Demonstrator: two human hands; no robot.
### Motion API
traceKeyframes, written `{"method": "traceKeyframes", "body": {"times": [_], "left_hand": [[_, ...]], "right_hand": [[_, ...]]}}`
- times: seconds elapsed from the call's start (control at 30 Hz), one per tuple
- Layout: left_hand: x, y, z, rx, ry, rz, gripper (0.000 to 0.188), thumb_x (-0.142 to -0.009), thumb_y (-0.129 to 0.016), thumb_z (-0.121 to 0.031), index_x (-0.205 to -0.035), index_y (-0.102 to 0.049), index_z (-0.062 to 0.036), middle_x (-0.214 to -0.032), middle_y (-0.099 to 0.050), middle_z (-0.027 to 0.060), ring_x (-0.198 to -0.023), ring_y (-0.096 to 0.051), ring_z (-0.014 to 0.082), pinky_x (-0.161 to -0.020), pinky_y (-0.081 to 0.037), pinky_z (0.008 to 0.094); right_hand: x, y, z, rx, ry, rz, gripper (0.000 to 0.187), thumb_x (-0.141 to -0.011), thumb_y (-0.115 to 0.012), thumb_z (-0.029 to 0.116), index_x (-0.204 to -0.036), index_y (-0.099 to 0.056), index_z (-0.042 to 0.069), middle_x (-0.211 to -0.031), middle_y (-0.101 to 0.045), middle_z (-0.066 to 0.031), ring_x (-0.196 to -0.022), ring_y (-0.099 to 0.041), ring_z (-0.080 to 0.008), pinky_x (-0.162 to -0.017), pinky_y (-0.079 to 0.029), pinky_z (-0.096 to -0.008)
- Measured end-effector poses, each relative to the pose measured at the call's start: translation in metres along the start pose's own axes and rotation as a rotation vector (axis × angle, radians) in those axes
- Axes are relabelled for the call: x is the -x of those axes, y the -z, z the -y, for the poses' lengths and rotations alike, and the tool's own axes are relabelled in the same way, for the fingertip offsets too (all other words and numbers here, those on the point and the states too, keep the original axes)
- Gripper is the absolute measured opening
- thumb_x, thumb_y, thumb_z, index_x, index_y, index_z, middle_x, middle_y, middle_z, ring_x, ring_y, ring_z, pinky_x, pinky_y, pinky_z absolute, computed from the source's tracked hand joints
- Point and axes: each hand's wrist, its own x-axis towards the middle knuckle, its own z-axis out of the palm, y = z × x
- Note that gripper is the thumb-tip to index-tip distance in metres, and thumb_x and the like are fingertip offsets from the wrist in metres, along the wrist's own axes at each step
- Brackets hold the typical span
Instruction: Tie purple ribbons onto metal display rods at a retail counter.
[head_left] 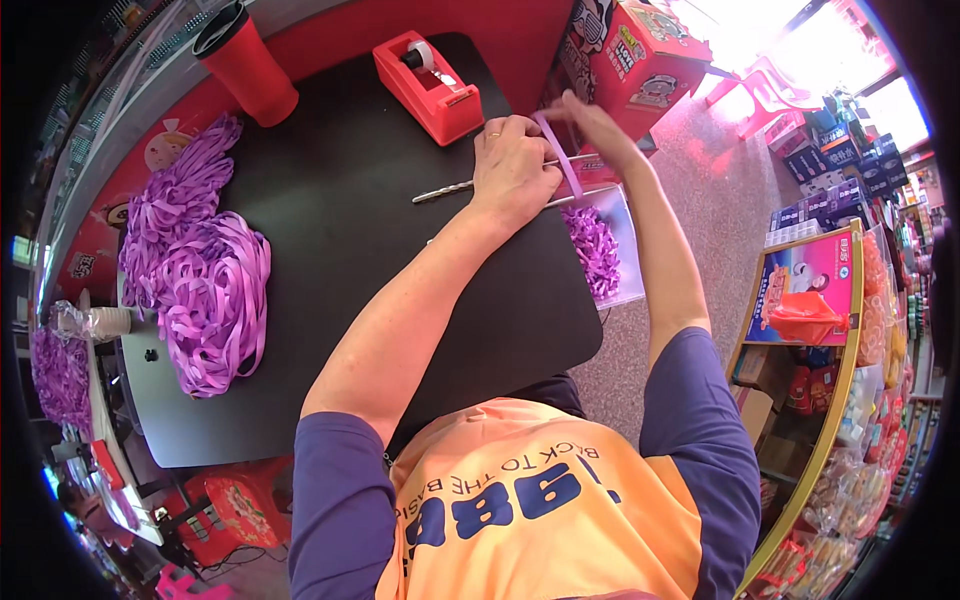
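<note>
At the right edge of the black tabletop [400, 300], my left hand [515, 170] lies closed over a thin metal rod [445, 192] with a twisted end. A second thin rod [575, 198] pokes out below that hand, toward the right. My right hand [597, 128] is just right of the left one, beyond the table edge, its fingertips at the upper end of a purple ribbon [560, 155]. The ribbon slants down across the rods; its far ends are hidden. Below it, a white box [625, 250] holds many short purple ribbon pieces [593, 255].
Large heaps of purple ribbon [215, 300] lie on the table's left, over a silver laptop [165, 400]. A red tape dispenser [440, 100] and red tumbler [255, 75] stand at the far side. A red carton [640, 60] sits beyond my right hand; shelves [800, 400] stand right.
</note>
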Motion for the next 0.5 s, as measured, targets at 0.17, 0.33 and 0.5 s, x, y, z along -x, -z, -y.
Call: {"method": "traceKeyframes", "body": {"times": [0.17, 0.33, 0.5], "left_hand": [[0.000, -0.001, -0.001, -0.009, 0.026, -0.005, 0.019, -0.071, -0.069, -0.016, -0.087, -0.076, -0.0088, -0.116, -0.059, 0.0109, -0.118, -0.046, 0.0290, -0.102, -0.036, 0.0424], [0.001, -0.003, -0.002, -0.022, 0.010, -0.011, 0.023, -0.071, -0.069, -0.016, -0.092, -0.076, -0.0103, -0.121, -0.057, 0.0109, -0.120, -0.046, 0.0296, -0.103, -0.035, 0.0425], [0.000, 0.001, -0.003, -0.029, 0.011, 0.030, 0.027, -0.070, -0.069, -0.015, -0.096, -0.076, -0.0139, -0.121, -0.057, 0.0107, -0.121, -0.046, 0.0300, -0.104, -0.035, 0.0427]], "right_hand": [[0.068, -0.039, -0.042, 0.246, -0.022, -0.001, 0.050, -0.102, -0.043, 0.042, -0.128, -0.053, -0.001, -0.113, -0.062, -0.0083, -0.107, -0.056, -0.0181, -0.099, -0.039, -0.0333], [0.149, -0.063, 0.009, -0.302, -0.183, -0.169, 0.052, -0.105, -0.035, 0.039, -0.120, -0.060, -0.004, -0.104, -0.061, -0.0083, -0.098, -0.052, -0.0152, -0.094, -0.040, -0.0308], [0.155, -0.057, 0.054, -0.285, -0.220, -0.276, 0.056, -0.105, -0.033, 0.040, -0.114, -0.066, -0.005, -0.096, -0.063, -0.0075, -0.094, -0.053, -0.0162, -0.091, -0.041, -0.0310]]}}
